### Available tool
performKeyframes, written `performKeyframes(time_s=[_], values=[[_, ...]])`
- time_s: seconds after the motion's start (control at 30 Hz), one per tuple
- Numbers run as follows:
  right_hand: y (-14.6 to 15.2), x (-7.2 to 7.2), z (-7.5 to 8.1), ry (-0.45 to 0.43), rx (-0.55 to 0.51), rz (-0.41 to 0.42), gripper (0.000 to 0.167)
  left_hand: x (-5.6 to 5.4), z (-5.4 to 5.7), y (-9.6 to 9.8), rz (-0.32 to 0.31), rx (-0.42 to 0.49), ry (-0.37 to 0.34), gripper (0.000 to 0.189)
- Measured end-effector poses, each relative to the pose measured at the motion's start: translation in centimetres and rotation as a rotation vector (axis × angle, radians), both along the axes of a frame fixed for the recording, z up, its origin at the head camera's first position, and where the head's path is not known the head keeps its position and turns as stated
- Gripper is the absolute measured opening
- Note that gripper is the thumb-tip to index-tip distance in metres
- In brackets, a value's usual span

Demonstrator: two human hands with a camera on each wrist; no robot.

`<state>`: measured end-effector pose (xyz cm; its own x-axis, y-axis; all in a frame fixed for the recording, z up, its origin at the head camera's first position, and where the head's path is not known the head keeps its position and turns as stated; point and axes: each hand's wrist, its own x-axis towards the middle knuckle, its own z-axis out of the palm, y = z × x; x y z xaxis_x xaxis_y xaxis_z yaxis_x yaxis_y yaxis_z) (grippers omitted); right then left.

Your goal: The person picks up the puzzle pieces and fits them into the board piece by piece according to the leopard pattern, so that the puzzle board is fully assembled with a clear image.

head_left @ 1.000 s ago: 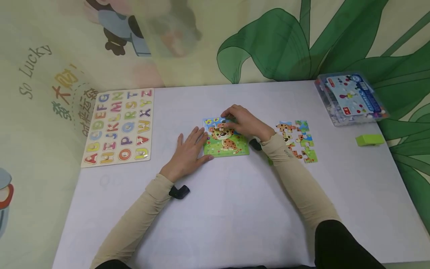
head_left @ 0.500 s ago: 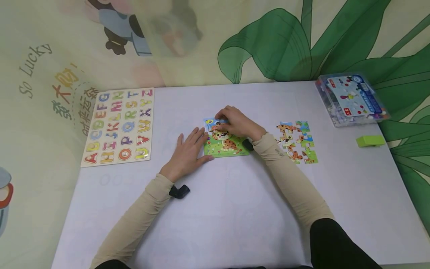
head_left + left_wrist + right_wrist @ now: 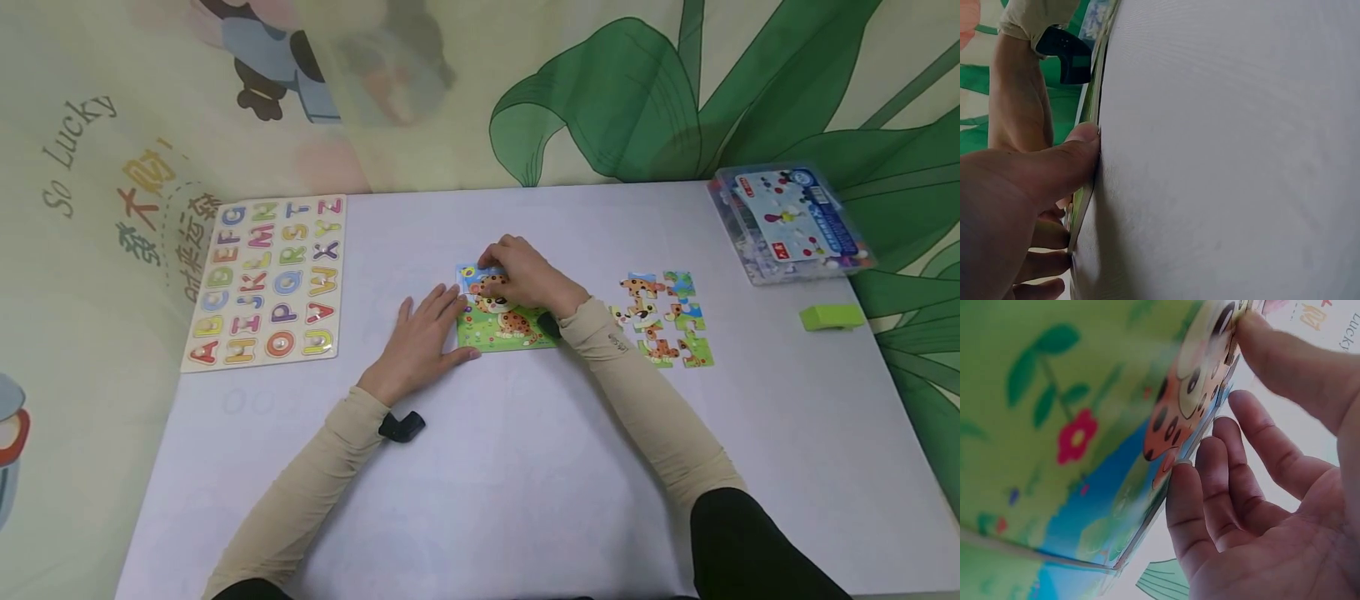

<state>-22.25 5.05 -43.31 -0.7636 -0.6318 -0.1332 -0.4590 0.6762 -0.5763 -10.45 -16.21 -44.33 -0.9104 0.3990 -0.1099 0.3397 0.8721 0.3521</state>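
A jigsaw board [image 3: 498, 333] with a spotted cub on grass lies flat on the white table. My left hand [image 3: 423, 342] rests at its left side, fingers extended and touching that edge. In the left wrist view, the left thumb [image 3: 1082, 147] presses the board's near edge. Over the board's upper left part is my right hand [image 3: 525, 275], fingers bent, thumb and forefinger pinching a small puzzle piece [image 3: 1227, 378], mostly hidden by the hand. To the right, several loose puzzle pieces [image 3: 686, 315] are laid out on the tabletop.
An alphabet board [image 3: 262, 283] with coloured letters lies at the left. A clear plastic box [image 3: 791, 221] stands at the back right, with a green block [image 3: 831, 317] in front of it. The patterned wall [image 3: 420, 158] borders the table's back edge.
My right hand has moved left across the board to its upper left part, with the small piece, and has slowed there. The left hand has stayed at the board's left edge.
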Motion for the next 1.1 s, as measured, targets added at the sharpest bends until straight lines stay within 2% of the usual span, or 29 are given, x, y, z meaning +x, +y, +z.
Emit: performKeyframes(time_s=[0.2, 0.33, 0.57, 0.73, 0.9, 1.1], values=[[0.0, -0.1, -0.2, 0.018, -0.003, 0.006, 0.042, -0.4, 0.1, -0.1, 0.002, 0.008, -0.010, 0.093], [-0.1, -0.1, -0.1, 0.022, -0.012, 0.009, 0.040, -1.0, 0.2, -0.2, -0.021, 0.013, 0.004, 0.102], [-0.2, -0.2, -0.1, 0.009, -0.020, 0.017, 0.039, -2.3, 0.0, -0.7, -0.079, 0.036, -0.017, 0.104], [0.3, -0.4, 0.2, -0.028, -0.038, 0.030, 0.043, -2.6, -0.1, -0.9, -0.088, 0.030, -0.002, 0.105], [2.5, -0.9, 0.6, -0.041, -0.052, 0.001, 0.049, -2.5, -0.1, -0.9, -0.092, 0.042, -0.002, 0.105], [7.8, -1.3, 1.3, -0.007, -0.040, -0.097, 0.046, -2.5, 0.0, -0.7, -0.122, 0.048, -0.012, 0.107]])
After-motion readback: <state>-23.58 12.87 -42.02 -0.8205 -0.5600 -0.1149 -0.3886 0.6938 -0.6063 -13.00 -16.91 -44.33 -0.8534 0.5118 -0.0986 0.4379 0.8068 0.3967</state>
